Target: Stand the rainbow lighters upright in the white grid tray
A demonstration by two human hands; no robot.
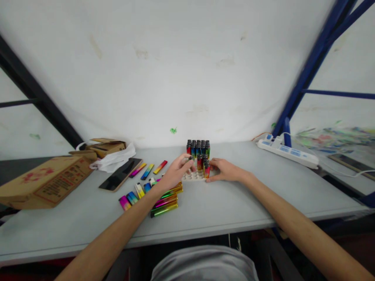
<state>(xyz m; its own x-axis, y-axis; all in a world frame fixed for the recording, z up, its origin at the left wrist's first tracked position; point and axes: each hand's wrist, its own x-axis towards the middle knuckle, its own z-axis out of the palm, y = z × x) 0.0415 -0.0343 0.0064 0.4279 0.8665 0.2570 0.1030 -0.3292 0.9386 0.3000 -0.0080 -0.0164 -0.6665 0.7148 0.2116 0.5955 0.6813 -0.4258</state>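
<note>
A white tray with round holes (193, 176) stands near the middle of the table. Upright coloured lighters with black tops (198, 148) fill its back part, and a few more (206, 171) stand toward its front right. My left hand (178, 170) is over the tray's left side, thumb and fingers closed around a dark-topped lighter (191, 159), mostly hidden by the fingers. At the right side my right hand (222, 170) has thumb and fingers apart, touching the tray's edge beside the front lighters. Loose metallic-coloured lighters (164, 209) lie beneath and beside my left forearm.
To the left are a black phone (120, 175), a white plastic bag (115, 159) and a cardboard box (47, 180). A white power strip (288, 154) lies at the back right by a blue metal frame (304, 74). The wall rises behind the table (234, 203).
</note>
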